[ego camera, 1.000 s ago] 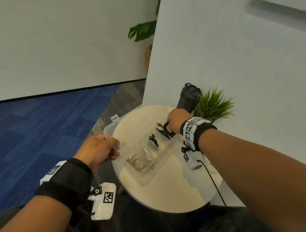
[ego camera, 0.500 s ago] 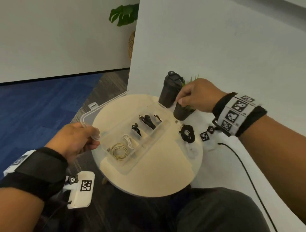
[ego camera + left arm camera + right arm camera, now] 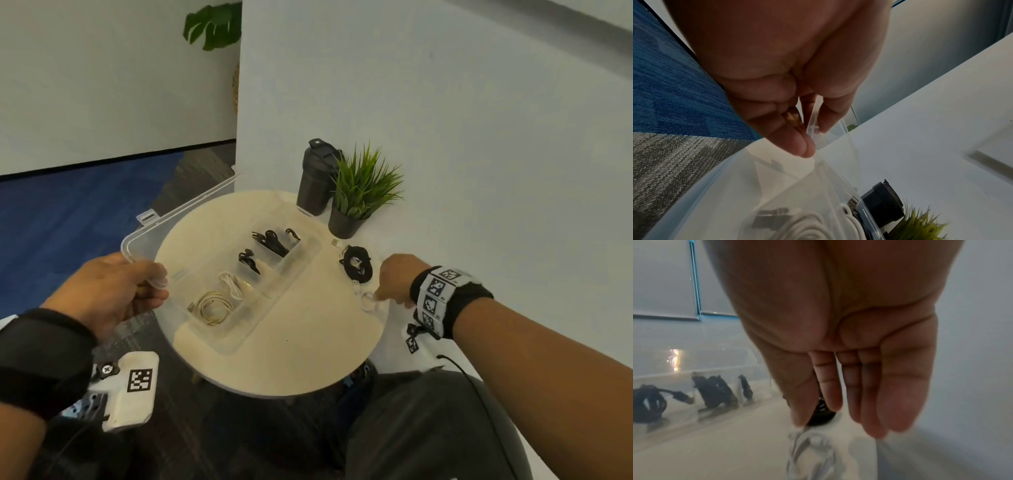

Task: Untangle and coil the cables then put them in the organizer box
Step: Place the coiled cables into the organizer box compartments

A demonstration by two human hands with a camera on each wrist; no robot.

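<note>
A clear organizer box [image 3: 270, 308] lies open on the round table, its lid [image 3: 178, 219] tilted out to the left. My left hand [image 3: 156, 281] pinches the lid's near corner, thumb and fingers on its rim [image 3: 813, 123]. The compartments hold a beige coil [image 3: 212, 305], a white cable [image 3: 233, 284] and black cables [image 3: 274, 241]. A black coiled cable [image 3: 358, 263] lies on the table right of the box. Nearer me is a white coiled cable [image 3: 368, 303]. My right hand [image 3: 380, 294] hangs just over it, fingers straight [image 3: 869, 402], the white cable [image 3: 809, 451] below them.
A black shaker bottle [image 3: 315, 181] and a small potted plant [image 3: 359, 192] stand at the table's far edge against a white wall. The table [image 3: 291, 363] is small; the white cable lies close to its right rim. Blue carpet lies to the left.
My right hand left the box's far compartment, passed by the plant pot, and came down to the white cable at the table's right edge. My left hand kept hold of the lid.
</note>
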